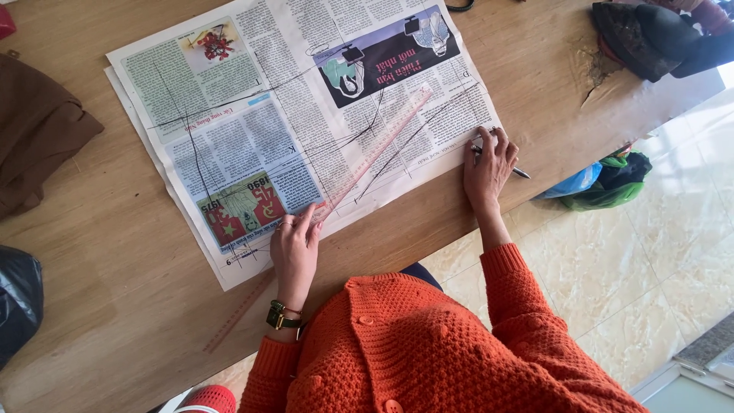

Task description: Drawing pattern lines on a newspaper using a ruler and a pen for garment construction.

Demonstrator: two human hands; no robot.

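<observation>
A newspaper sheet [252, 122] lies spread on the wooden table [115, 306], with dark drawn lines crossing it. A long clear pinkish ruler [375, 157] lies diagonally across the paper. My left hand [294, 248] presses flat on the ruler's near part at the paper's lower edge; a ring and a wristwatch show on it. My right hand [489, 164] rests on the paper's right corner and holds a dark pen [518, 171] under its fingers. Both sleeves are orange knit.
Brown cloth [34, 130] lies at the table's left, a black bag [17, 298] at the lower left, dark fabric [657, 34] at the top right. Blue and green bags [604, 183] sit on the tiled floor past the table edge.
</observation>
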